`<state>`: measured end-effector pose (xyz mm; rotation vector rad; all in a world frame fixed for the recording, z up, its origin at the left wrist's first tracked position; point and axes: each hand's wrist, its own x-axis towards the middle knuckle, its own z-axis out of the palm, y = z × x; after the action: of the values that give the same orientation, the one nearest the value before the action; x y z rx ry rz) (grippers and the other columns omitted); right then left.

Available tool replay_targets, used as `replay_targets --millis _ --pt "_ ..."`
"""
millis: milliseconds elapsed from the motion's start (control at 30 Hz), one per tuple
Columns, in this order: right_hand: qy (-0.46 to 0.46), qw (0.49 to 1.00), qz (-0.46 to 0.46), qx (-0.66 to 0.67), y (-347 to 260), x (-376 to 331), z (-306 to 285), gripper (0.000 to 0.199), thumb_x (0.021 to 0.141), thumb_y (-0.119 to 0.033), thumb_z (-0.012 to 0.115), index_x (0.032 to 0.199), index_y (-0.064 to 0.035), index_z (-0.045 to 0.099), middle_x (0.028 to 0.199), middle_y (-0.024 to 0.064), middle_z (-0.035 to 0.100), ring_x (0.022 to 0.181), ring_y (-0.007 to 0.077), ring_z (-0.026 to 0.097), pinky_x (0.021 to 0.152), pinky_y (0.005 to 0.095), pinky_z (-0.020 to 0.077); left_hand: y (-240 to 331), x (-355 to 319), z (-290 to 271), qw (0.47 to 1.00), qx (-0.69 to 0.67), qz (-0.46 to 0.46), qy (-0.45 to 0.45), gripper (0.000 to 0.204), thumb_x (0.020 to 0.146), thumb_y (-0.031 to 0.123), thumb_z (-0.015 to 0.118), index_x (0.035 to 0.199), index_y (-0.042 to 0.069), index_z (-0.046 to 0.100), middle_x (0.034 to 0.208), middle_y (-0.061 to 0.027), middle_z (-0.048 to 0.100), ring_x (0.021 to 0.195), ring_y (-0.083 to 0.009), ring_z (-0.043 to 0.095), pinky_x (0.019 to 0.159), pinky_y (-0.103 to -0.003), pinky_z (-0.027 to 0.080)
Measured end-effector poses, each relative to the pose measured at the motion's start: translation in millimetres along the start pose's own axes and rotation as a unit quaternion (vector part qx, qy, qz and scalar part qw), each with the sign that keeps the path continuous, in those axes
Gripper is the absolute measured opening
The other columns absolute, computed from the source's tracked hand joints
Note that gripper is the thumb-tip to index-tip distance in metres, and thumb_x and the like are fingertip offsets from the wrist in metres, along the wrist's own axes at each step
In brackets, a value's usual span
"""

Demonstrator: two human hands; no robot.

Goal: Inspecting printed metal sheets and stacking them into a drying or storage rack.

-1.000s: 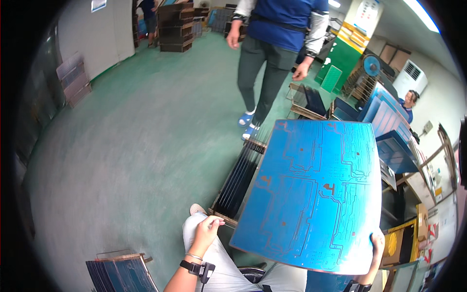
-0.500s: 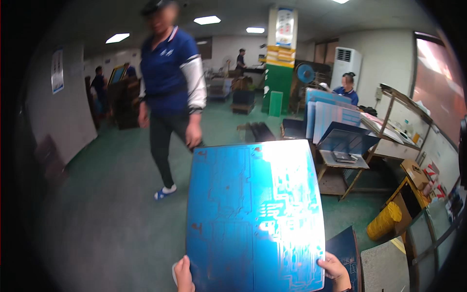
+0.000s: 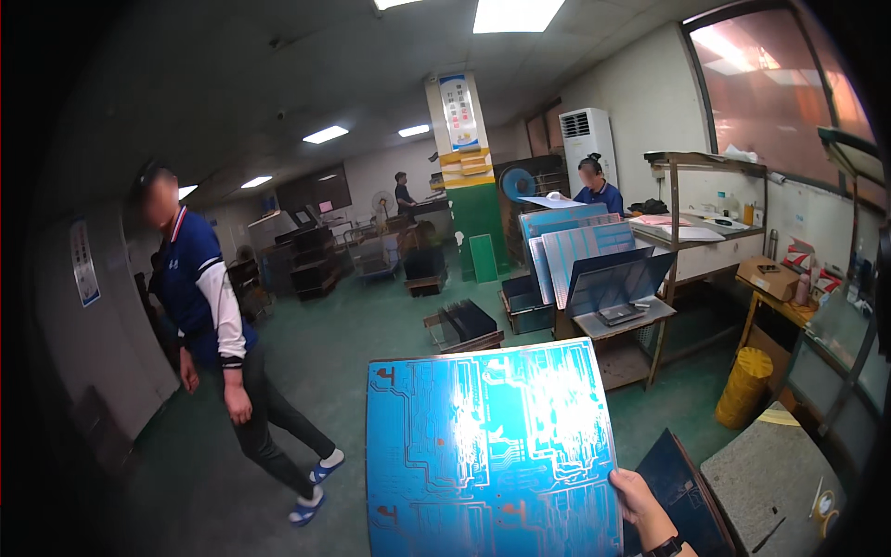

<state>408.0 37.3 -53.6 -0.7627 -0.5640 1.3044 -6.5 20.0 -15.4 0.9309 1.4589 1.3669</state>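
A large blue circuit board panel [image 3: 422, 455] with copper-coloured trace lines is held up in front of me, and bright glare washes over its middle and right side. My right hand [image 3: 636, 499] is closed on the panel's right edge, with the thumb on its face. A dark watch shows on that wrist. My left hand lies outside the picture, and the panel's lower edge is cut off. Just right of my right hand lean dark panels [image 3: 682, 492], beside a grey worktop [image 3: 766, 464] with tape rolls and a thin dark tool.
A person [image 3: 218, 316] in a blue shirt walks at the left. Ahead, racks hold upright panels [image 3: 571, 251] by a seated person [image 3: 599, 193]. A green-based pillar [image 3: 478, 232] stands behind. To the right are a yellow cylinder [image 3: 744, 388] and a cardboard box [image 3: 768, 277].
My view has tilted up and turned right. The panel sits lower in the picture, and my left hand has left the view. The walking person has moved left.
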Motion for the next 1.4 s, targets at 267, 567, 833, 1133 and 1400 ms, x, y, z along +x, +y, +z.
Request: replay_targets --millis 267,567,833,1133,1400 --pt "0.058 0.998 -0.012 -0.021 13 -3 -8 0.038 0.091 -0.029 0.048 0.107 0.0053 0.053 0.098 0.0123 0.062 0.080 0.0183 0.061 0.073 0.0306 0.0502 -4 4 0 0.999 0.000 -0.001 -0.037 0.033 0.092 0.026 0.046 0.096 -0.005 0.059 0.091 -0.0048 0.059 0.082 -0.0129 0.051 0.074 -0.027 0.043" --pt "0.096 0.992 -0.024 0.075 14 13 -17 0.039 0.092 -0.032 0.046 0.106 0.0045 0.053 0.098 0.0137 0.061 0.080 0.0216 0.062 0.075 0.0336 0.0504 15 28 -57 0.940 -0.190 -0.031 -0.282 0.051 0.092 0.042 0.040 0.121 0.001 0.047 0.100 -0.0080 0.060 0.094 -0.0166 0.055 0.083 -0.030 0.044" --pt "0.026 0.972 -0.102 0.209 61 37 52 0.036 0.092 -0.029 0.044 0.114 -0.0007 0.050 0.111 0.0105 0.057 0.102 0.0234 0.054 0.087 0.0394 0.0452 -55 -5 14 0.889 -0.340 -0.037 -0.306 0.042 0.091 0.032 0.048 0.125 0.010 0.038 0.117 -0.0105 0.049 0.105 -0.0218 0.047 0.092 -0.038 0.039" --pt "-0.087 0.982 -0.056 0.155 44 8 51 0.038 0.085 -0.016 0.056 0.117 0.0022 0.046 0.114 0.0114 0.056 0.106 0.0260 0.053 0.092 0.0422 0.0422 -24 -8 14 0.950 -0.302 -0.066 -0.053 0.039 0.091 0.020 0.048 0.123 0.001 0.038 0.115 -0.0110 0.050 0.101 -0.0218 0.052 0.084 -0.034 0.045" --pt "0.032 0.943 -0.186 0.275 0 20 -2 0.030 0.093 -0.022 0.042 0.114 -0.0013 0.050 0.116 0.0111 0.056 0.106 0.0201 0.054 0.090 0.0336 0.0468 -7 -24 -6 0.968 -0.249 -0.028 0.020 0.033 0.090 0.018 0.050 0.119 0.002 0.043 0.107 -0.0065 0.054 0.094 -0.0163 0.053 0.080 -0.027 0.044"
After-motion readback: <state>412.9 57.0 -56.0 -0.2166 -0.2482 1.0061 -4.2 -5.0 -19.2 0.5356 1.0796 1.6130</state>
